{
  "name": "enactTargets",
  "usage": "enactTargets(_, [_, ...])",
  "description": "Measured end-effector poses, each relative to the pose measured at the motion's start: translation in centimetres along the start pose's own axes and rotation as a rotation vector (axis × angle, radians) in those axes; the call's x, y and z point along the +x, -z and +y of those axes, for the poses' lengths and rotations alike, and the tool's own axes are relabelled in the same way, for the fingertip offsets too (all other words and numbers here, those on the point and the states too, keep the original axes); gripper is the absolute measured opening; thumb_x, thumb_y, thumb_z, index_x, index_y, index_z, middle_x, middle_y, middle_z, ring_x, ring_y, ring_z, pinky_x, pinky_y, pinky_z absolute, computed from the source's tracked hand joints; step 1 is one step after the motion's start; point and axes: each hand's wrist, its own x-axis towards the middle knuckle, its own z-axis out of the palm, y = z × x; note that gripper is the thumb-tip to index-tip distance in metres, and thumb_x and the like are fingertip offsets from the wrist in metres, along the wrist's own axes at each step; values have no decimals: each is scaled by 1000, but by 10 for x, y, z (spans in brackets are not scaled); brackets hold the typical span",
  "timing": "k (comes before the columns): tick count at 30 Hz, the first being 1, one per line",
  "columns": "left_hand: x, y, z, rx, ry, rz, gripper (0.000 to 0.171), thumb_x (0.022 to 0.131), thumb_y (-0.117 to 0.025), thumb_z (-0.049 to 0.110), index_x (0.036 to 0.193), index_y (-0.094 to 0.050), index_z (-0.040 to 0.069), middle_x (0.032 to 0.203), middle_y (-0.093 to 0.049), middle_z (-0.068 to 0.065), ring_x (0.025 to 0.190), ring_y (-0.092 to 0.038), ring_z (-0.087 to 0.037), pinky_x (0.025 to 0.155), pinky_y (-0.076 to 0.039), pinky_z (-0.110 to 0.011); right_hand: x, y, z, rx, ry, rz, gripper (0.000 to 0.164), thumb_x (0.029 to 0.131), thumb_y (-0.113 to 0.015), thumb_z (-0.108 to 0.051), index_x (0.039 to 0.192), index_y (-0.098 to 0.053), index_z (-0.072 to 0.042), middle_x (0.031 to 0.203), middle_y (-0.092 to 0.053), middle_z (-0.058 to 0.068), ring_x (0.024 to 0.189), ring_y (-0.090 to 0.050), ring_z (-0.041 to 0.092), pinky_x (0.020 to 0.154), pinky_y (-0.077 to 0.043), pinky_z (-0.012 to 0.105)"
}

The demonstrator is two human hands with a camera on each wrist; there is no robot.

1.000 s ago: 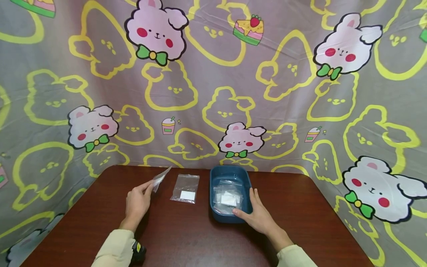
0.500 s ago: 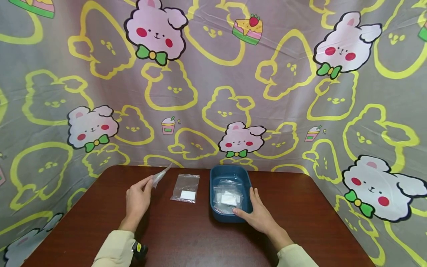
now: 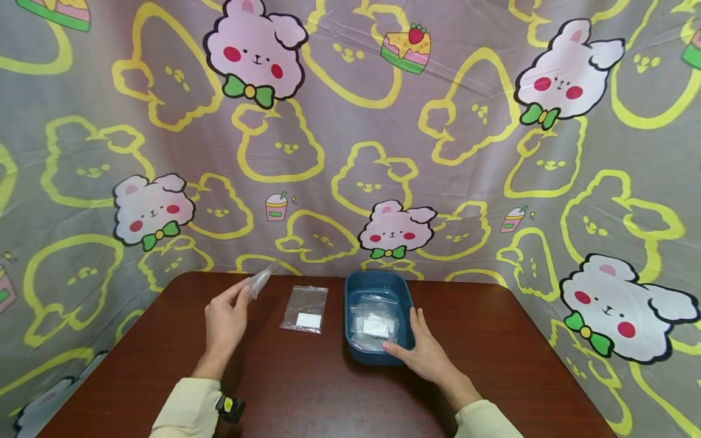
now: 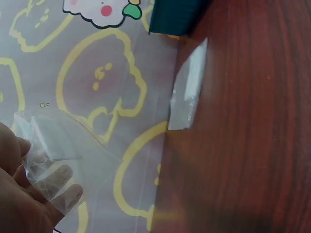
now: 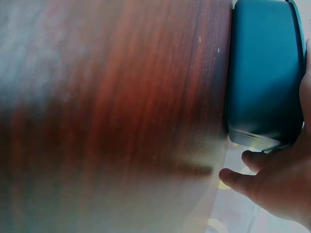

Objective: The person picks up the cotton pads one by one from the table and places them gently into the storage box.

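Observation:
My left hand pinches a clear zip bag between thumb and fingers, raised above the table's left side. A whitish insert shows inside that bag, and fingers show through the film in the left wrist view. Another clear zip bag with a white rectangular piece in it lies flat on the table. To its right stands a blue plastic box, holding several similar bags in a loose pile. My right hand grips the box's near right corner, thumb over the rim and fingers along the right wall.
The dark reddish-brown wooden table has rounded far corners. Close behind it and along both sides hangs a grey curtain printed with yellow outlines and white rabbits. A black device sits at the left wrist.
The pinched bag has risen slightly and tilted in my left hand, its far end now overlapping the curtain. My right hand, the box and the flat bag stay put.

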Motion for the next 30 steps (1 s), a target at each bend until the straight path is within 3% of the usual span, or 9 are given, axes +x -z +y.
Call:
enactTargets(12, [0, -5, 13, -21, 1, -10, 24, 100, -64, 17, 120, -75, 8, 108, -73, -17, 92, -69, -29, 76, -49, -41, 0, 0, 0, 4, 4, 3, 115, 84, -71, -62, 161, -9, -4, 166, -2, 23, 146, -22, 49, 109, -28, 69])
enactTargets(18, [-4, -14, 16, -42, -5, -16, 23, 99, -66, 15, 118, -76, 8, 104, -75, -14, 91, -70, -25, 73, -45, -20, 0, 0, -1, -1, 0, 4, 115, 84, -72, -62, 161, -9, -4, 166, -3, 23, 145, -23, 50, 108, -28, 69])
enactTargets(20, [-5, -18, 18, -56, -12, -18, 22, 99, -67, 14, 118, -76, 8, 104, -75, -14, 91, -70, -25, 75, -45, -21, 0, 0, -1, -2, 0, 6, 115, 84, -72, -62, 161, -10, -4, 166, -3, 24, 145, -23, 50, 108, -28, 69])
enactTargets(25, [-10, -28, 25, -98, -20, -32, 22, 97, -68, 11, 116, -76, 6, 106, -74, -15, 94, -70, -28, 82, -53, -42, 0, -1, 0, -3, 3, 10, 115, 84, -71, -62, 161, -10, -4, 166, -4, 24, 145, -23, 50, 108, -28, 69])
enactTargets(30, [-16, -40, 33, -112, -42, -50, 21, 97, -68, 12, 116, -76, 8, 102, -75, -13, 84, -68, -23, 74, -54, -44, 0, -1, 0, -2, 3, 10, 115, 84, -71, -62, 161, -10, -3, 166, -3, 23, 146, -22, 50, 108, -28, 69])
